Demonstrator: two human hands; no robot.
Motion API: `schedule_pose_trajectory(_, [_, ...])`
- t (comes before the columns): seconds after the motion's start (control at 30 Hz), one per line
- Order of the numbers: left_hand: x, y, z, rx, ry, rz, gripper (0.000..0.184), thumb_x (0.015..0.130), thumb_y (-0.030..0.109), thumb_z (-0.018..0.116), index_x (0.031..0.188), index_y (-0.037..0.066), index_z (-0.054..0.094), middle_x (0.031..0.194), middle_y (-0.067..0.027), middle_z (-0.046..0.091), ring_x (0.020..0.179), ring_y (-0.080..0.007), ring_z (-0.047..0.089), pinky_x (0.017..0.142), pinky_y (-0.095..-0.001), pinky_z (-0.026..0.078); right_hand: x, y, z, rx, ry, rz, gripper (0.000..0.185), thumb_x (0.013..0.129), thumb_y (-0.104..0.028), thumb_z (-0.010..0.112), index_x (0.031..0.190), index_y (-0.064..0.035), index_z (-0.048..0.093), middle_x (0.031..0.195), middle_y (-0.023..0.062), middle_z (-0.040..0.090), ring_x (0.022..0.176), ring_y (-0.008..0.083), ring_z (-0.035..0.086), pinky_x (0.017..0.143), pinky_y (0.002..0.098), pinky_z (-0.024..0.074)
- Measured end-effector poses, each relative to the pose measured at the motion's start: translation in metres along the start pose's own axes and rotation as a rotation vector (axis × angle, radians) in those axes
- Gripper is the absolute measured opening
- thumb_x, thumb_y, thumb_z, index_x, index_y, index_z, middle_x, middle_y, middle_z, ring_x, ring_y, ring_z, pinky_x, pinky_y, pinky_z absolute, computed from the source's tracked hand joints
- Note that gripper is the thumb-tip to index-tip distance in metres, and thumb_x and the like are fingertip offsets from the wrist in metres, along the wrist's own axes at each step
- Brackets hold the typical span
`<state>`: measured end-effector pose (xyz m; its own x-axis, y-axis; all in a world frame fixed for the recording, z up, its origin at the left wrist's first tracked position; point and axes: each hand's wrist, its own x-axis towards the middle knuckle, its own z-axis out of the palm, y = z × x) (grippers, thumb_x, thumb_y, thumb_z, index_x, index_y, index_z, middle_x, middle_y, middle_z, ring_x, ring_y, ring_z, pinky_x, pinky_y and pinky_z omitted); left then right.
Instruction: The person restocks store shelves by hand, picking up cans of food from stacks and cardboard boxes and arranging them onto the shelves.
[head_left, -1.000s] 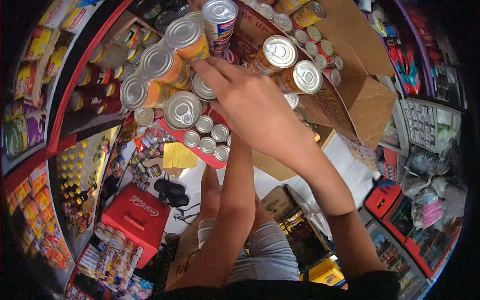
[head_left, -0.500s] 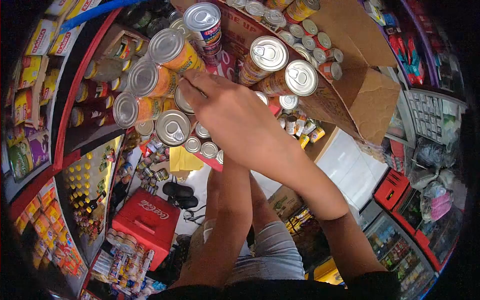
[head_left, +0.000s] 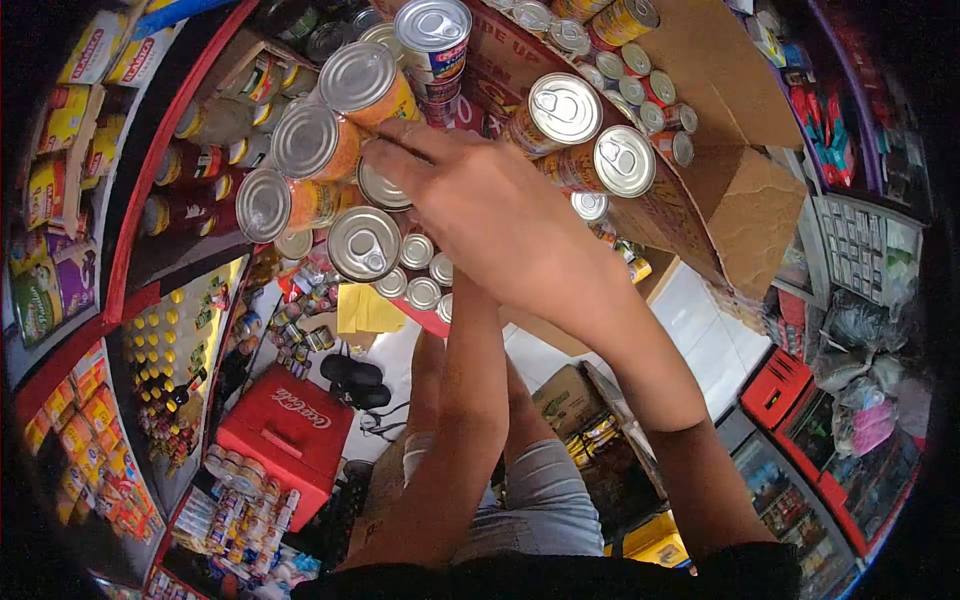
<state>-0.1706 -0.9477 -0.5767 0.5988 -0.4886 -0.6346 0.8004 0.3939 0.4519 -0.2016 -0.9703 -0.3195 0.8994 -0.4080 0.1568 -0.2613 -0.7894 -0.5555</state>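
Note:
My right hand reaches over a cluster of upright cans, its fingers bent round the edge of a silver-topped can that it partly covers. Its fingertips lie beside an orange-labelled can. A taller yellow-labelled can stands behind, and a pull-tab can stands in front. My left forearm rises under the right one, and the left hand is hidden behind my right hand. Small cans sit on a red surface below. Two larger pull-tab cans stand to the right of my hand.
An open cardboard box with several small cans beside it is at the upper right. Shelves of jars line the left. Lower down are a red Coca-Cola crate, black footwear and yellow paper.
The whole view has shifted left and back right with the head. My right hand stays at the same can, and the cans around it keep about the same arrangement.

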Motion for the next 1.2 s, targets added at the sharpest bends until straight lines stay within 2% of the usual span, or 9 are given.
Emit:
schedule_pose_trajectory(0.33, [-0.001, -0.002, -0.002, -0.246, 0.033, -0.191, 0.033, 0.083, 0.003, 0.057, 0.115, -0.006, 0.054, 0.109, -0.0183, 0.06, 0.1, -0.0316, 0.058, 0.089, -0.0363, 0.045, 0.017, 0.029, -0.068, -0.15, -0.009, -0.05, 0.053, 0.072, 0.003, 0.064, 0.123, 0.0005, 0.048, 0.118, 0.0194, 0.055, 0.098, 0.0315, 0.06, 0.083, 0.0345, 0.0484])
schedule_pose_trajectory(0.4, [0.036, -0.037, -0.033, -0.267, 0.032, -0.217, 0.033, 0.083, 0.003, 0.057, 0.115, -0.006, 0.054, 0.109, -0.0182, 0.06, 0.1, -0.0316, 0.058, 0.089, -0.0362, 0.045, 0.034, 0.024, -0.087, -0.167, 0.051, -0.054, 0.019, 0.074, 0.003, 0.054, 0.093, 0.0069, 0.055, 0.082, 0.0211, 0.058, 0.079, 0.036, 0.06, 0.076, 0.0444, 0.0475])
schedule_pose_trajectory(0.47, [0.024, -0.027, -0.027, 0.243, -0.325, 0.278, 0.042, 0.084, 0.003, 0.056, 0.125, 0.0, 0.047, 0.132, -0.0155, 0.047, 0.118, -0.0261, 0.047, 0.1, -0.0401, 0.04, 0.055, 0.025, -0.095, -0.187, -0.081, -0.026, 0.016, 0.073, 0.008, 0.05, 0.089, 0.0089, 0.055, 0.075, 0.0222, 0.058, 0.077, 0.0368, 0.06, 0.067, 0.0405, 0.0496])
schedule_pose_trajectory(0.6, [0.034, -0.035, -0.015, 1.045, -0.135, 0.856, 0.035, 0.092, 0.015, 0.048, 0.122, -0.004, 0.052, 0.12, -0.0218, 0.056, 0.111, -0.0339, 0.053, 0.094, -0.0354, 0.041, 0.073, 0.052, -0.072, -0.201, -0.17, -0.16, 0.01, 0.073, 0.006, 0.052, 0.081, 0.0088, 0.057, 0.073, 0.0233, 0.059, 0.078, 0.0377, 0.06, 0.069, 0.0438, 0.0488])
schedule_pose_trajectory(0.73, [0.032, -0.011, 0.005, 1.254, -0.25, 0.274, 0.047, 0.093, 0.019, 0.048, 0.131, -0.007, 0.04, 0.131, -0.0283, 0.044, 0.124, -0.0375, 0.04, 0.102, -0.0391, 0.031, 0.077, 0.065, -0.062, -0.249, -0.197, -0.243, 0.007, 0.073, 0.005, 0.052, 0.075, 0.0082, 0.058, 0.075, 0.0253, 0.059, 0.081, 0.0389, 0.06, 0.07, 0.0437, 0.0489])
schedule_pose_trajectory(0.8, [0.072, -0.042, -0.009, 1.231, -0.044, 0.98, 0.06, 0.092, 0.023, 0.048, 0.138, -0.008, 0.024, 0.138, -0.0307, 0.033, 0.13, -0.0398, 0.03, 0.108, -0.0412, 0.023, 0.079, 0.062, -0.063, -0.243, -0.203, -0.226, 0.007, 0.073, 0.005, 0.052, 0.076, 0.0083, 0.058, 0.076, 0.0255, 0.059, 0.082, 0.0392, 0.06, 0.071, 0.0437, 0.0489])
schedule_pose_trajectory(0.9, [0.135, -0.07, -0.036, 1.468, 0.052, 1.251, 0.068, 0.089, 0.02, 0.054, 0.141, -0.003, 0.017, 0.141, -0.027, 0.029, 0.13, -0.0345, 0.03, 0.108, -0.04, 0.024, 0.081, 0.066, -0.06, -0.252, -0.204, -0.215, 0.008, 0.073, 0.005, 0.052, 0.076, 0.0083, 0.058, 0.078, 0.0256, 0.059, 0.083, 0.0394, 0.06, 0.071, 0.0435, 0.049])
schedule_pose_trajectory(1.13, [0.137, -0.044, 0.015, 0.548, -0.299, 0.923, 0.09, 0.077, 0.031, 0.069, 0.139, -0.008, 0.017, 0.137, -0.0284, 0.034, 0.127, -0.0375, 0.036, 0.106, -0.0434, 0.026, 0.08, 0.061, -0.072, -0.207, -0.254, -0.164, 0.009, 0.074, 0.005, 0.052, 0.076, 0.0088, 0.06, 0.08, 0.0262, 0.06, 0.085, 0.039, 0.061, 0.073, 0.044, 0.0499])
schedule_pose_trajectory(1.2, [0.147, -0.057, 0.011, 0.95, 0.21, 1.026, 0.097, 0.067, 0.026, 0.078, 0.138, -0.007, 0.021, 0.136, -0.024, 0.038, 0.122, -0.0335, 0.042, 0.103, -0.0404, 0.031, 0.074, 0.062, -0.074, -0.182, -0.23, -0.184, 0.01, 0.074, 0.004, 0.052, 0.077, 0.0088, 0.06, 0.082, 0.0264, 0.06, 0.086, 0.0392, 0.061, 0.073, 0.0443, 0.05])
